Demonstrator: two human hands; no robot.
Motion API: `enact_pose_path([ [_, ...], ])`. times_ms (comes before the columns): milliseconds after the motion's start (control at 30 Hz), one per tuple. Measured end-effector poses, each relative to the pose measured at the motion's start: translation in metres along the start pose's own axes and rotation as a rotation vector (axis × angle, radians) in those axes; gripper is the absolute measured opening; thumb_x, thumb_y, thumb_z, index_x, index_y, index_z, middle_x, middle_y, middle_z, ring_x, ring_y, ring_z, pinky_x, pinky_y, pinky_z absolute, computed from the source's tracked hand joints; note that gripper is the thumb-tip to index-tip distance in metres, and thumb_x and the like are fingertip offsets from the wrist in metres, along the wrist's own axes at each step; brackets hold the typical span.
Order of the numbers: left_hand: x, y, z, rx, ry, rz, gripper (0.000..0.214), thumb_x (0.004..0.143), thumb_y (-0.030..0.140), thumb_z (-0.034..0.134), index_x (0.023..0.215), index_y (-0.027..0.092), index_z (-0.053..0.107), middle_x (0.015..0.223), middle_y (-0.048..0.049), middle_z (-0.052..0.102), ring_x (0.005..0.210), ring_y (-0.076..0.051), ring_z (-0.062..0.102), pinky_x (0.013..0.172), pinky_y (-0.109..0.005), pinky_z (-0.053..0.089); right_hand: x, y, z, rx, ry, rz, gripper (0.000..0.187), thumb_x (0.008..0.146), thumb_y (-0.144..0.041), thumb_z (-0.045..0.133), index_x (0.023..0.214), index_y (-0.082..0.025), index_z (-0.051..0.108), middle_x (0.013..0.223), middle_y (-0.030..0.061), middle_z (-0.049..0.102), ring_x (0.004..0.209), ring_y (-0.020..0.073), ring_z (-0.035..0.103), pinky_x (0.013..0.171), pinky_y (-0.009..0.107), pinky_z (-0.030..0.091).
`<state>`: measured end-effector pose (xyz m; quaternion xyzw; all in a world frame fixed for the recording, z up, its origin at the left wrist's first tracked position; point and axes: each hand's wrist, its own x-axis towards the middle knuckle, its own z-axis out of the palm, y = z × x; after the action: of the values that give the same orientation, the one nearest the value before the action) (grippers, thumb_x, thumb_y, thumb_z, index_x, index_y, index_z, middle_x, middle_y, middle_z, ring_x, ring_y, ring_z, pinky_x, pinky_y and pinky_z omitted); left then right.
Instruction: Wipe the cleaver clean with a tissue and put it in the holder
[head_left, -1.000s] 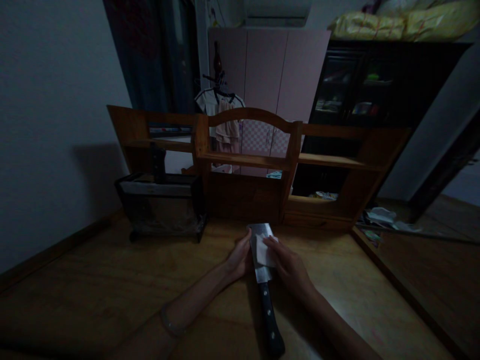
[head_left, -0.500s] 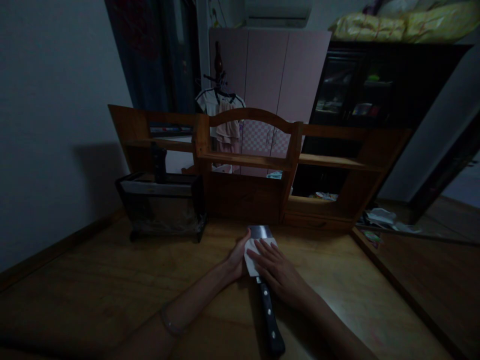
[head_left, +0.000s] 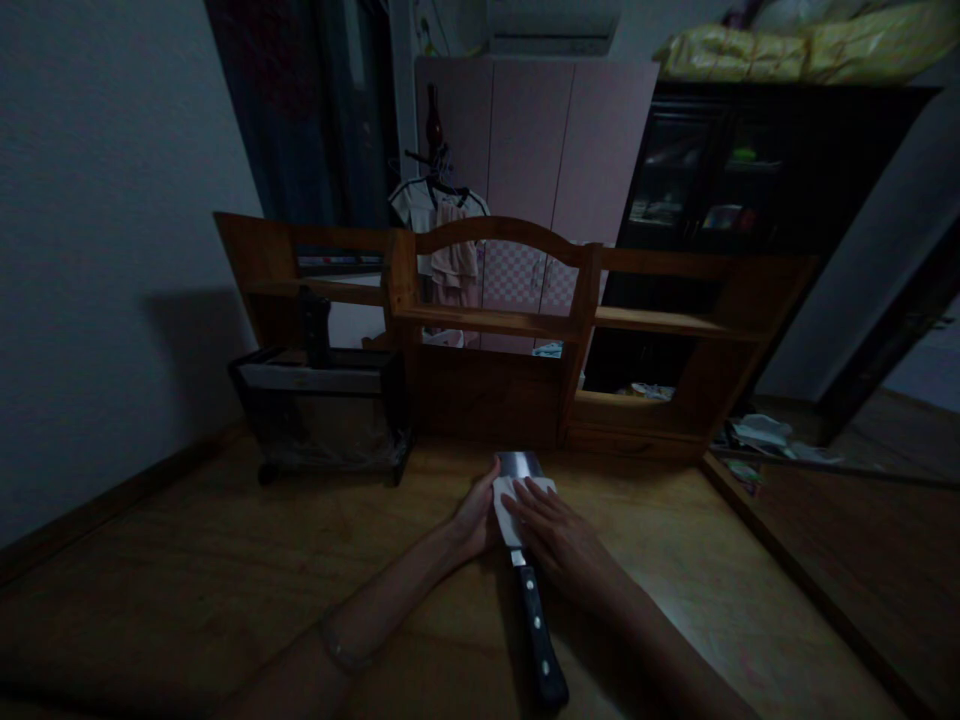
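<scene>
A cleaver [head_left: 517,465] lies flat on the wooden desk [head_left: 225,560], steel blade away from me and black riveted handle [head_left: 538,640] toward me. My right hand [head_left: 559,535] presses a white folded cloth [head_left: 508,498] onto the blade with its fingers flat and stretched out. At the blade's left edge rests my left hand [head_left: 474,520], fingers curled against the blade's side and partly hidden. A bracelet circles my left forearm.
A wooden shelf unit [head_left: 510,330] stands at the back of the desk. A dark knife rack [head_left: 322,410] sits at the back left, against the wall. The desk's right edge drops off near some papers [head_left: 765,435]. The room is dim.
My right hand has slid the white cloth leftward and slightly toward me across the blade, and its fingers now lie flatter. The cleaver and my left hand have barely moved.
</scene>
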<state>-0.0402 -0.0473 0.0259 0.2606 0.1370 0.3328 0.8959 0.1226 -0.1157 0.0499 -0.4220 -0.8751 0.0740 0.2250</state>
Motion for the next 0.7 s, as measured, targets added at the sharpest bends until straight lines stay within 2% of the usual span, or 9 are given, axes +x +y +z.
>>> enact_pose_path([
  [167, -0.002, 0.001, 0.006, 0.01, 0.04, -0.01, 0.069, 0.089, 0.061, 0.035, 0.114, 0.0, 0.058, 0.104, -0.0219, 0.066, 0.102, -0.03, 0.062, 0.096, -0.04, 0.04, 0.001, -0.001, -0.001, 0.022, 0.01, 0.018, 0.049, 0.094, -0.023, 0.04, 0.142, -0.029, 0.034, 0.15, 0.0025, 0.029, 0.139, 0.0238, 0.023, 0.113, 0.05, 0.021],
  [300, -0.001, 0.0, 0.003, -0.004, 0.028, -0.002, 0.069, 0.088, 0.062, 0.035, 0.111, 0.002, 0.059, 0.102, -0.021, 0.066, 0.097, -0.029, 0.063, 0.096, -0.04, 0.039, 0.002, -0.004, -0.007, 0.09, 0.001, -0.026, 0.046, 0.093, -0.023, 0.041, 0.139, -0.028, 0.04, 0.145, 0.0031, 0.038, 0.137, 0.0233, 0.029, 0.113, 0.049, 0.023],
  [400, 0.0, -0.001, 0.001, -0.018, 0.03, 0.017, 0.065, 0.088, 0.061, 0.037, 0.107, 0.003, 0.061, 0.096, -0.0183, 0.067, 0.091, -0.027, 0.064, 0.097, -0.04, 0.039, 0.003, -0.004, -0.012, 0.165, -0.014, -0.074, 0.045, 0.091, -0.022, 0.044, 0.135, -0.029, 0.046, 0.141, 0.002, 0.044, 0.133, 0.0223, 0.037, 0.112, 0.045, 0.028],
  [500, -0.001, 0.0, 0.001, -0.022, -0.001, 0.032, 0.063, 0.089, 0.06, 0.037, 0.104, 0.004, 0.062, 0.094, -0.0175, 0.068, 0.09, -0.025, 0.064, 0.097, -0.039, 0.038, 0.002, 0.0, -0.012, 0.184, 0.008, -0.016, 0.042, 0.091, -0.022, 0.043, 0.132, -0.029, 0.049, 0.137, 0.0016, 0.049, 0.129, 0.0221, 0.043, 0.108, 0.041, 0.035],
  [600, -0.002, 0.001, 0.002, -0.005, -0.035, 0.031, 0.064, 0.089, 0.06, 0.037, 0.107, 0.004, 0.06, 0.099, -0.0187, 0.067, 0.095, -0.027, 0.063, 0.098, -0.039, 0.038, 0.001, 0.003, -0.009, 0.146, 0.028, 0.04, 0.043, 0.091, -0.023, 0.043, 0.133, -0.028, 0.049, 0.138, 0.0026, 0.048, 0.129, 0.0216, 0.043, 0.107, 0.039, 0.037],
  [700, -0.003, 0.001, 0.003, 0.021, -0.053, 0.019, 0.065, 0.088, 0.061, 0.036, 0.111, 0.004, 0.059, 0.103, -0.0196, 0.066, 0.098, -0.029, 0.062, 0.097, -0.042, 0.038, 0.0, 0.002, -0.008, 0.121, 0.038, 0.024, 0.046, 0.091, -0.023, 0.045, 0.136, -0.026, 0.045, 0.143, 0.0029, 0.041, 0.132, 0.0217, 0.038, 0.11, 0.04, 0.033],
])
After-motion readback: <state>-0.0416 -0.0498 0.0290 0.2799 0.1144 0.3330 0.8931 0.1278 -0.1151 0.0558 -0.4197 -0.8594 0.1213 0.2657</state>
